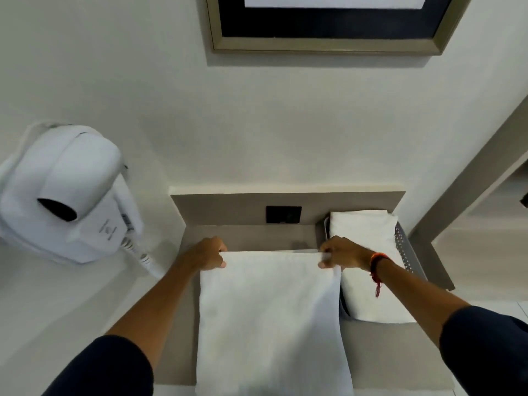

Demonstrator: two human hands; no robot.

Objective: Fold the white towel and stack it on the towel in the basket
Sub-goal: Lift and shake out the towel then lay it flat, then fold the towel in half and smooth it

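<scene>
The white towel hangs in front of me over the grey counter, held stretched by its top edge. My left hand pinches the towel's top left corner and my right hand pinches the top right corner. The lower end of the towel runs out of the bottom of the view. To the right stands a grey perforated basket against the back panel, with a folded white towel lying in it. My right wrist, with a red thread band, reaches across the basket.
A white wall-mounted hair dryer with a coiled cord hangs at the left. A black socket plate sits in the counter's back panel. A framed picture hangs on the wall above. A grey door frame runs along the right.
</scene>
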